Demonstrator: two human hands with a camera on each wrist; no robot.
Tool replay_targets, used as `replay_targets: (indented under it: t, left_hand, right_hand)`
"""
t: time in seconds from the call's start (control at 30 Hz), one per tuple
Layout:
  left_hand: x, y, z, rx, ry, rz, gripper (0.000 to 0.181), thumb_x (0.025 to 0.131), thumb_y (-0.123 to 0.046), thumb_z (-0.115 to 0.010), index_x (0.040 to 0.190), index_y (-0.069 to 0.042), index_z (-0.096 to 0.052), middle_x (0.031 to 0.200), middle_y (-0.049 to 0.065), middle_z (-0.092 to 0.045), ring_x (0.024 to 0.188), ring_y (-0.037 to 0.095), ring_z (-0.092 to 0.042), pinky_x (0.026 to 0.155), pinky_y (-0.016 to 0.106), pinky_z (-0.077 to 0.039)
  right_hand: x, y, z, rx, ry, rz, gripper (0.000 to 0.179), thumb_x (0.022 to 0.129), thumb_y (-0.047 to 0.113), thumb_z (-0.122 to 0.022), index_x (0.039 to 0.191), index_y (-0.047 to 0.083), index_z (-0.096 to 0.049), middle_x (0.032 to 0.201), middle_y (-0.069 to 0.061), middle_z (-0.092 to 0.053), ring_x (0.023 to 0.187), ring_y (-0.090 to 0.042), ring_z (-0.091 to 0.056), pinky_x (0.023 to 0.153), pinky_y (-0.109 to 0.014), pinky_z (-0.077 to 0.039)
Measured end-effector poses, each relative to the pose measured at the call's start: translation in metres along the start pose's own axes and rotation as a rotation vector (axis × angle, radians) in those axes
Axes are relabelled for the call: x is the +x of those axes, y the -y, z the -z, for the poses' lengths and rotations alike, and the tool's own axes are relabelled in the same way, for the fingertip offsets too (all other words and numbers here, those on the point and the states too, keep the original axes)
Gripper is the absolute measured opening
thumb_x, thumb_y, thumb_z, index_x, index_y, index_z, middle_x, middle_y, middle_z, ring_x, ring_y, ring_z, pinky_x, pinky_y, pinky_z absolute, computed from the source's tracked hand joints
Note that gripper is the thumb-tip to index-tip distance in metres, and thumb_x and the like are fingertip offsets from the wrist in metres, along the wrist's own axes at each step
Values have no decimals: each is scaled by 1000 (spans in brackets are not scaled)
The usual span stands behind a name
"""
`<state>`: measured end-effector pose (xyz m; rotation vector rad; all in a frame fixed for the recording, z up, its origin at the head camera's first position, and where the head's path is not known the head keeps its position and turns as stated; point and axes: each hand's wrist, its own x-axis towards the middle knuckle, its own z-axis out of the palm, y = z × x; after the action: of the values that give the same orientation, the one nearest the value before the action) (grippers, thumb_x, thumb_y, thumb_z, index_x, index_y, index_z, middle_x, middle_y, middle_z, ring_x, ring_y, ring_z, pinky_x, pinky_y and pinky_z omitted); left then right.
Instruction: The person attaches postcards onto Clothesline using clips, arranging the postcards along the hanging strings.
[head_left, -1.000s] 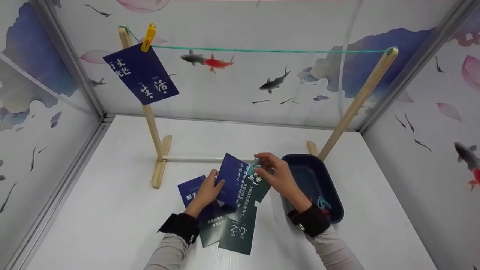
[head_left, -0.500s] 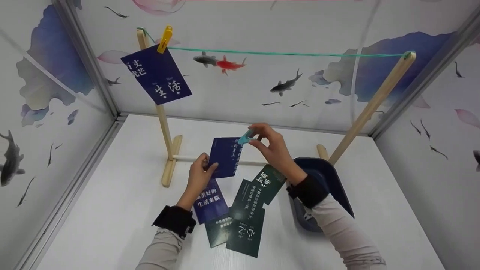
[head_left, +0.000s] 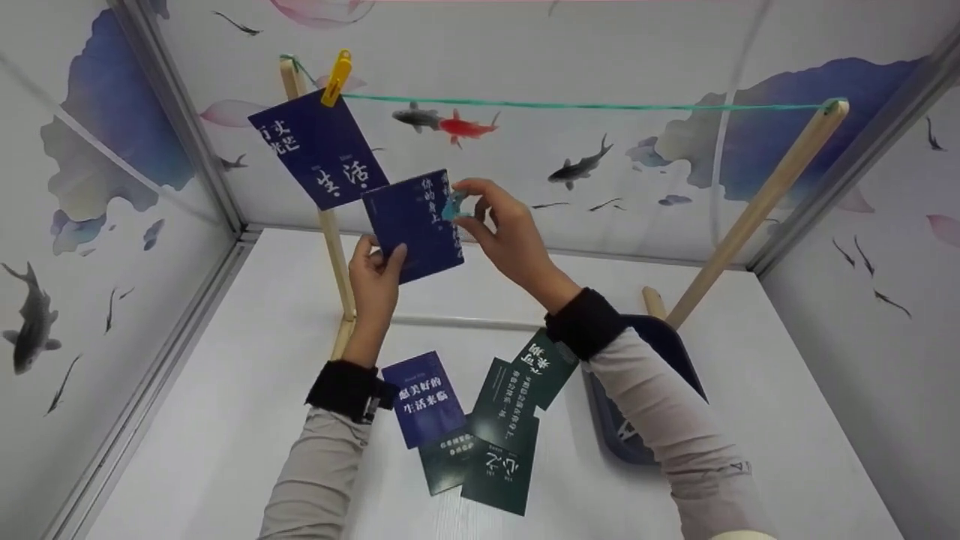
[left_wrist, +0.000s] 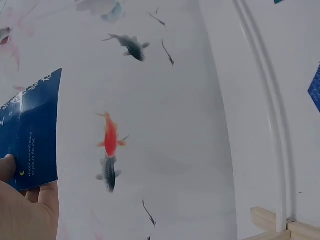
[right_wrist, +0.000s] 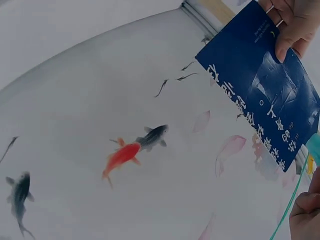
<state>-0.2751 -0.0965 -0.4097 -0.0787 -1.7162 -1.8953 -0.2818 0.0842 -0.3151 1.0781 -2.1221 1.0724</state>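
Observation:
My left hand pinches a dark blue card with white lettering, thumb on its front face. At the card's right side, my right hand pinches a light blue clothespin between thumb and fingertips. Whether the clothespin touches the card I cannot tell. In the right wrist view the same card hangs between both hands, with the teal clothespin by its lower corner. Behind and left, another blue card hangs tilted from a yellow clothespin on the green string.
Wooden posts carry the string, joined low down by a white rod. A blue card and several dark green cards lie overlapping on the white table. A dark blue bin stands right, partly behind my right forearm.
Both hands have risen from above the card pile toward the string, carrying the blue card and the light blue clothespin. The cards on the table are now more exposed.

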Motion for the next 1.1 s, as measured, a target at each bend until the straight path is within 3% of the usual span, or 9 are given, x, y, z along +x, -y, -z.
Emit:
replay_targets:
  t: [0.1, 0.27, 0.37, 0.5, 0.6, 0.87, 1.1]
  left_hand:
    - [13, -6, -1, -46, -46, -1, 11, 86, 4, -62, 90, 5, -52, 65, 2, -68, 59, 0, -58, 56, 15, -44]
    - [24, -13, -6, -94, -52, 6, 11, 87, 3, -61, 95, 4, -53, 66, -7, -65, 61, 1, -55, 60, 16, -44]
    - [30, -18, -8, -99, -43, 30, 15, 89, 2, -58, 103, 4, -52, 73, -5, -65, 67, 1, -57, 64, 16, -45]
    - [38, -24, -11, -86, -37, 66, 21, 92, 0, -54, 112, 2, -50, 86, 7, -67, 77, 2, -61, 71, 18, -47]
    - [42, -29, -14, -67, -52, 79, 21, 93, -1, -53, 114, 1, -49, 88, 11, -66, 77, 3, -58, 69, 18, -45]
    - [48, -34, -21, -59, -110, 130, 22, 94, -3, -53, 116, 1, -48, 93, 9, -63, 81, 7, -57, 73, 20, -44]
    - [52, -33, -18, -86, -82, 134, 29, 96, -6, -51, 123, -1, -44, 113, 16, -58, 102, 22, -59, 88, 28, -47]
  right_hand:
    - [19, 5, -2, 21, -56, 20, 27, 89, 5, -62, 113, -5, -55, 104, -17, -63, 68, -15, -47, 59, -22, -34]
    - [42, 11, -3, 110, -213, 31, 19, 86, 3, -64, 102, -6, -57, 98, -19, -63, 58, -6, -33, 58, -19, -29]
    - [55, 13, -3, 155, -267, -16, 13, 86, 2, -64, 95, -6, -59, 96, -20, -65, 56, -2, -28, 58, -18, -27]
    - [72, 13, -3, 188, -312, -95, 9, 86, 2, -64, 87, -5, -60, 92, -20, -67, 52, 1, -27, 55, -17, -26]
    - [84, 15, -4, 204, -331, -127, 8, 86, 3, -65, 85, -5, -61, 91, -18, -69, 49, 3, -29, 52, -17, -27]
    - [109, 18, 0, 178, -308, -188, 5, 87, 4, -64, 88, -1, -63, 100, -14, -70, 49, 3, -26, 52, -16, -29]
    - [126, 19, -2, 90, -271, -229, 9, 91, 10, -61, 86, 2, -62, 109, -12, -69, 51, 5, -27, 57, -17, -29]
